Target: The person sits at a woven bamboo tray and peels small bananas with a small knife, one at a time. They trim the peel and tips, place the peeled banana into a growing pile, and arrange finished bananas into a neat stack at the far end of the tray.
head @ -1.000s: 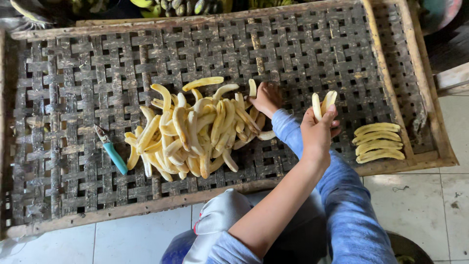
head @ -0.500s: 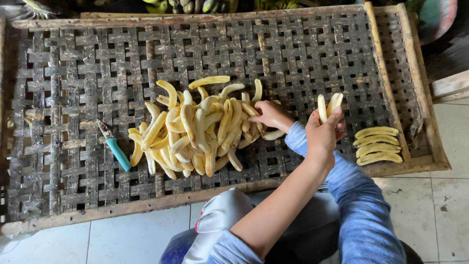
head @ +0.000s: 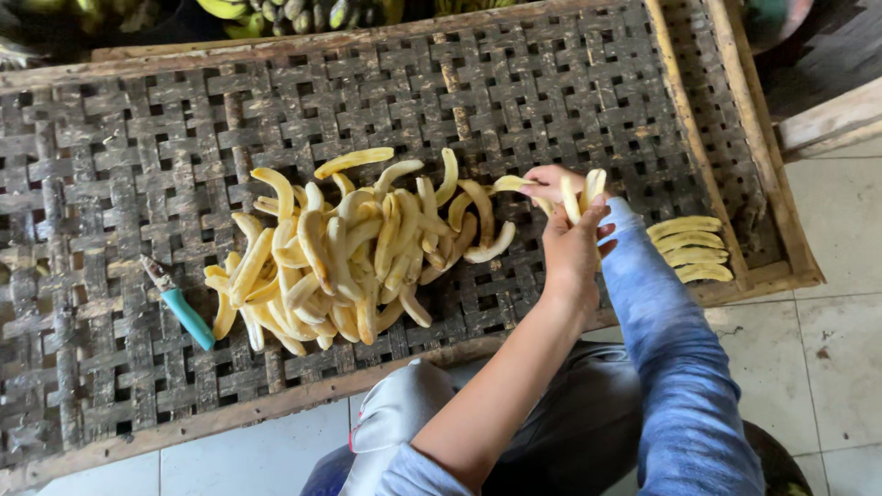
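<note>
A heap of peeled yellow banana strips (head: 349,257) lies in the middle of a dark woven bamboo tray (head: 110,165). My left hand (head: 571,248), on a bare forearm, is closed around two strips (head: 582,193) held upright just right of the heap. My right hand (head: 551,179), in a blue sleeve, sits right behind it and pinches one strip (head: 511,184) at the heap's right edge. The two hands nearly touch.
Several strips lie in a neat row (head: 691,248) at the tray's right end. A teal-handled tool (head: 179,308) rests left of the heap. Green bananas (head: 303,11) lie beyond the tray's far edge. Tiled floor (head: 827,349) lies below and to the right, with a wooden plank (head: 831,119) beside it.
My right hand has drawn back from the heap's top right toward my left hand, now with a strip in its fingers. My left hand has kept its two strips.
</note>
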Tool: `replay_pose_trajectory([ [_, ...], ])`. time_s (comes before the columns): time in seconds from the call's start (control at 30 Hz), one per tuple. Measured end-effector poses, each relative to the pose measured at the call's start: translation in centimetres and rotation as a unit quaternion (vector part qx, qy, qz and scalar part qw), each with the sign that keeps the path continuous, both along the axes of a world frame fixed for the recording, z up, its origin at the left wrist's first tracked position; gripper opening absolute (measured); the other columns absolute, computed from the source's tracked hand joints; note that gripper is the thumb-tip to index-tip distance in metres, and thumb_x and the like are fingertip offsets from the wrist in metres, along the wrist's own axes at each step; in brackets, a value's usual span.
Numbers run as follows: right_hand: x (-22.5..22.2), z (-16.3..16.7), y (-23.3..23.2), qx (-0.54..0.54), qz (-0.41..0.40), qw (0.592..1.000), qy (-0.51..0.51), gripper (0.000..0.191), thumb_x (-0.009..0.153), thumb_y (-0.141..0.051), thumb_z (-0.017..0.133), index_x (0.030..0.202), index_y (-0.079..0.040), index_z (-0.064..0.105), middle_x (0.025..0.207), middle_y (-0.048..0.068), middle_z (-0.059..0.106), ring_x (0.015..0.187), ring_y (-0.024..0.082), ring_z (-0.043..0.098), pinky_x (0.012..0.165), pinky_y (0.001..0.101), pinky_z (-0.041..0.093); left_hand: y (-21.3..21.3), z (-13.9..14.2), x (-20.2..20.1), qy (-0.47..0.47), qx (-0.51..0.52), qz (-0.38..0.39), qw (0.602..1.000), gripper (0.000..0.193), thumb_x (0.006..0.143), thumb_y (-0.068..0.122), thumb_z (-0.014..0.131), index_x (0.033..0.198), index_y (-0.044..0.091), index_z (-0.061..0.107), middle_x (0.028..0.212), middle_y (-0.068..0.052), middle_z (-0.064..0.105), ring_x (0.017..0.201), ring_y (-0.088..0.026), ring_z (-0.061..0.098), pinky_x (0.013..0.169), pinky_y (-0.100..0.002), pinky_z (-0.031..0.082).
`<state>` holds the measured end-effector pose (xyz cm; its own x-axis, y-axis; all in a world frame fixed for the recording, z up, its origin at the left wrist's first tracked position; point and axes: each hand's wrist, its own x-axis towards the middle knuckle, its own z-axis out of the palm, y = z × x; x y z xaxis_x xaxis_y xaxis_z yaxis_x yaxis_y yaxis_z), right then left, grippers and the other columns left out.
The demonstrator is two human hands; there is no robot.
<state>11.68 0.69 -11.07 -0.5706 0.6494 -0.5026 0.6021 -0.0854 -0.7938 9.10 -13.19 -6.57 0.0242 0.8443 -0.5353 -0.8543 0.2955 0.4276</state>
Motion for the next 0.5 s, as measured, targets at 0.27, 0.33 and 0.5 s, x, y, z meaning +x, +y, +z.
replay_pose_trajectory([
  [0.27, 18.9, -1.8, 3.2, 0.126, 0.015, 0.981, -0.149, 0.030, 0.102, -0.025, 0.060, 0.117, -0.002, 0.071, 0.099, 0.009, 0.075, 0.090, 0.017, 0.065, 0.081, 0.0349, 0.052, -0.5, -0.1, -1.5, 0.029, 0.014, -0.011, 0.999, 0.020, 0.100, 0.025, 0.068, 0.113, 0.011, 0.060, 0.094, 0.001, 0.064, 0.074, -0.007, 0.055, 0.064, -0.029, 0.049],
  [0.33, 22.2, -2.2, 3.1, 0.166, 0.012, 0.976, -0.138, 0.031, 0.102, -0.025, 0.060, 0.116, 0.000, 0.071, 0.104, 0.009, 0.076, 0.096, 0.017, 0.067, 0.087, 0.0339, 0.052, -0.6, -0.3, -1.6, 0.046, 0.009, -0.027, 0.999, 0.021, 0.099, 0.026, 0.067, 0.113, 0.012, 0.060, 0.094, 0.002, 0.064, 0.075, -0.008, 0.057, 0.066, -0.029, 0.051],
  [0.5, 26.0, -3.6, 2.6, 0.123, -0.009, 0.985, -0.118, 0.030, 0.103, -0.024, 0.058, 0.112, 0.001, 0.072, 0.106, 0.012, 0.077, 0.100, 0.018, 0.068, 0.091, 0.0340, 0.051, -0.7, -1.3, -1.3, 0.067, -0.006, -0.048, 0.997, 0.024, 0.098, 0.028, 0.067, 0.115, 0.013, 0.060, 0.097, 0.002, 0.065, 0.078, -0.008, 0.061, 0.070, -0.030, 0.054],
])
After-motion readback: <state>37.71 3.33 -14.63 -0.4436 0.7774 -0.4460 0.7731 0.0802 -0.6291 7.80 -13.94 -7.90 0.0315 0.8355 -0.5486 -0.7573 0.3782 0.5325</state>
